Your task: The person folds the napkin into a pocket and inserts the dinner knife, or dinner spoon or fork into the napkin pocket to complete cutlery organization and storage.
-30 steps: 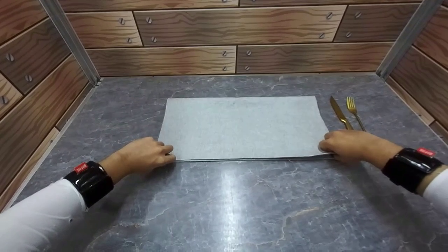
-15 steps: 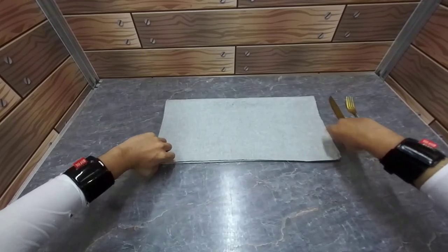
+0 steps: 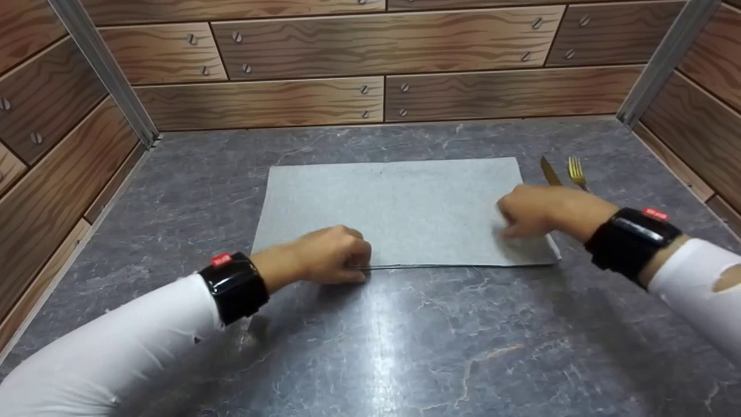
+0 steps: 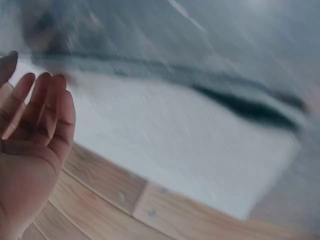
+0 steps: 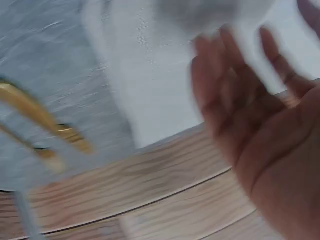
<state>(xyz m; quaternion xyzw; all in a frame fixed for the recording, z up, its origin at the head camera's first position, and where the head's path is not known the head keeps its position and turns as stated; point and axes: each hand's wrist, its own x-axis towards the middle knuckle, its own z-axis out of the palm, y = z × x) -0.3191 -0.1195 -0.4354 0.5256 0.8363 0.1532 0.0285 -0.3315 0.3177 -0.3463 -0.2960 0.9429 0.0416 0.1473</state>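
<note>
A pale grey folded cloth (image 3: 393, 208) lies flat on the table, its layered front edge facing me. My left hand (image 3: 333, 255) is over the cloth's front edge, left of its middle; in the left wrist view its fingers are relaxed and slightly bent, holding nothing. Over the right part of the cloth is my right hand (image 3: 529, 208), blurred, its fingers loosely bent with nothing between them in the right wrist view. Just beyond that hand lie a gold knife (image 3: 550, 172) and a gold fork (image 3: 576, 170), their handles partly hidden by the wrist in the head view.
The grey marble-patterned table (image 3: 440, 341) runs back to a wood-plank-patterned wall (image 3: 289, 104). Similar side walls stand at left and right, with metal corner posts (image 3: 107, 75) where they meet the back.
My right hand has let go of the cloth's front right corner and moved up and left over it. The left hand has left the front left corner and moved right along the edge.
</note>
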